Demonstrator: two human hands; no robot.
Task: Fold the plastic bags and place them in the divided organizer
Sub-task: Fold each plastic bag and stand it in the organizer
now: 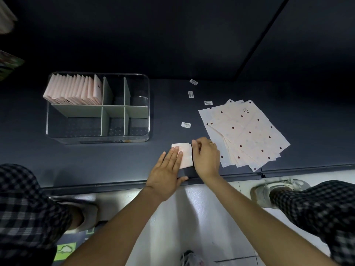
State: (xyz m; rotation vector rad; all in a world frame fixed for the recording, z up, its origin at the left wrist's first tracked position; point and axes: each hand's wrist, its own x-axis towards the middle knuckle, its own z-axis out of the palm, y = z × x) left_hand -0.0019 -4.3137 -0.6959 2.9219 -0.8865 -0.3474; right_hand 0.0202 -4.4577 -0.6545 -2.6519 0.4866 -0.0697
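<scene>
A folded plastic bag (185, 155) is pressed flat by the left hand (166, 170), fingers spread; its edge is pinched by the right hand (206, 157).

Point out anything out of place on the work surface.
Four small barcode stickers lie scattered loose on the dark table, between the organizer and the stack of unfolded bags. Nothing else stands out.

Two hands pressed a folded bag on the dark table

The left hand (166, 170) lay flat on the folded bag (184, 154); the right hand (206, 157) pinched its right edge, beside the unfolded bags (244, 131). The organizer (98, 140) held folded bags in its far-left compartment.
</scene>
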